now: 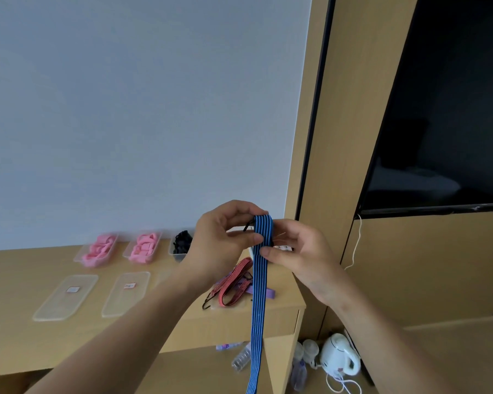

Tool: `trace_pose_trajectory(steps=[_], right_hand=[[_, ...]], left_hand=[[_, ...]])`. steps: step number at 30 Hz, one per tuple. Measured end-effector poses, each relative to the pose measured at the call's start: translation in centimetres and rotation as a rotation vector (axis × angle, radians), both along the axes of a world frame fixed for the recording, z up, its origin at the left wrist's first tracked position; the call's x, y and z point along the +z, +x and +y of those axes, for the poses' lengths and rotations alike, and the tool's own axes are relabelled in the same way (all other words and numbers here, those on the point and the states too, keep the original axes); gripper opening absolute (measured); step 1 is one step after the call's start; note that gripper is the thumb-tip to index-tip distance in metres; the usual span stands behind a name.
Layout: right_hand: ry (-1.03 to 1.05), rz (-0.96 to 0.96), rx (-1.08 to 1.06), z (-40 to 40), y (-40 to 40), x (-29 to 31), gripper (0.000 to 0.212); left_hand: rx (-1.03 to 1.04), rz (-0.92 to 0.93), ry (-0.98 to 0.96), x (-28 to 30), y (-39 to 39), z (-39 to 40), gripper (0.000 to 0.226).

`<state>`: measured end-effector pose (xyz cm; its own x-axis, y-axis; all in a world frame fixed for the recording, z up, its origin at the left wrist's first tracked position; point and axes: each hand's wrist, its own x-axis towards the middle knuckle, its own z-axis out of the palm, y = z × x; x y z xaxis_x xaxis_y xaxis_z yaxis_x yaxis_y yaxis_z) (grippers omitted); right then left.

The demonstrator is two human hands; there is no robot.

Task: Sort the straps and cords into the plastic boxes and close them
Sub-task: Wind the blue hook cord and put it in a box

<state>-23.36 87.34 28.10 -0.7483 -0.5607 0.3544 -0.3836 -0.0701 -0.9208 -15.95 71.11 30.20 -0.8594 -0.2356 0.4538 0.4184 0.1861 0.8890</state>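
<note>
While it is held up in front of the chest, above the right end of the wooden desk point(17, 348), the blue striped strap point(259, 280) is folded over at its top and hangs straight down past the desk edge, out of the bottom of the view. Its folded top is pinched by the left hand point(225, 243), whose thumb and curled fingers are closed round the band, and just below that it is pinched between the thumb and fingers of the right hand point(296, 251). A thin black hook point(248, 224) is seen beside the fold, between the two hands. On the desk behind the strap, a red striped strap point(234, 280) with a black hook lies heaped on a purple strap point(265, 292). At the back of the desk, three open plastic boxes are lined up: two are filled with pink straps point(98, 248) point(144, 247) and one with black cords point(181, 241). In front of them, two clear lids point(66, 297) point(125, 292) are laid flat, each with a small label. On the floor to the right, a white kettle point(340, 355) and a clear bottle point(242, 358) are seen.
</note>
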Motion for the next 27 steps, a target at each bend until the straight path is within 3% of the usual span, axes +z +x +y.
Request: trace_pose_trajectory(steps=[4,6,10,12,14,17,20,22,27], right_hand=[[-0.069,0.002,0.026,-0.1,0.1,0.3,0.032],[-0.125,-0.039,0.035,-0.1,0.1,0.5,0.033],[-0.099,0.05,-0.027,0.0,0.1,0.9,0.033],[-0.083,0.082,-0.065,0.0,-0.1,0.8,0.031],[-0.073,0.098,-0.094,0.0,-0.3,0.7,0.033],[-0.051,0.201,-0.083,-0.1,-0.3,0.3,0.038],[-0.058,0.346,-0.119,-0.3,-0.1,-0.1,0.046],[-0.04,0.435,-0.157,-0.4,-0.1,-0.2,0.04],[0.096,0.6,-0.175,0.1,0.1,0.1,0.04]], left_hand=[[-0.013,0.024,0.006,-0.3,0.0,-0.4,0.036],[-0.063,-0.094,0.1,-0.6,0.0,-0.8,0.034],[-0.208,-0.518,0.266,-1.1,0.3,-0.7,0.068],[-0.246,-0.631,0.317,-1.0,0.4,-0.6,0.087],[-0.274,-0.673,0.377,-0.7,0.4,-0.7,0.093],[-0.304,-0.669,0.423,-0.3,0.3,-1.0,0.084],[-0.34,-0.625,0.368,0.0,0.2,-1.4,0.053],[-0.369,-0.599,0.36,-0.1,0.1,-1.7,0.038],[-0.42,-0.553,0.409,-0.7,-0.3,-2.1,0.035]])
